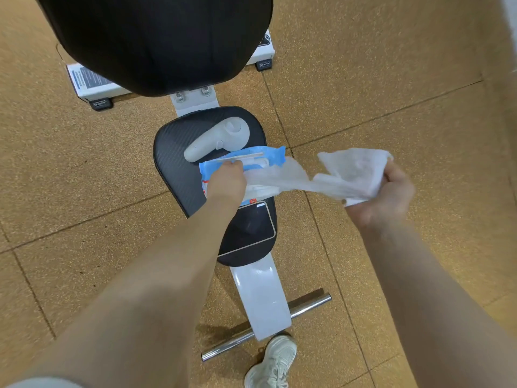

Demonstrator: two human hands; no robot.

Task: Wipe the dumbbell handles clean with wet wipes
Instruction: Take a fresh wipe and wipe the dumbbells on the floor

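Left hand (225, 182): resting on the wet wipes pack (246, 169), fingers curled down over its top edge, gripping it in place.
Right hand (387, 191): gripping a white wet wipe (355, 172), fingers closed around its bunched end.
Wet wipe: stretching between the pack's opening and the right hand, hanging in the air beside the seat.
Wet wipes pack: lying on the black seat pad (173, 163) serving as worktop, touching a white handheld controller (218, 140).
Floor (391, 79): showing tan speckled tiles.
Shoe (275, 362): standing beside the chrome crossbar (305, 309).
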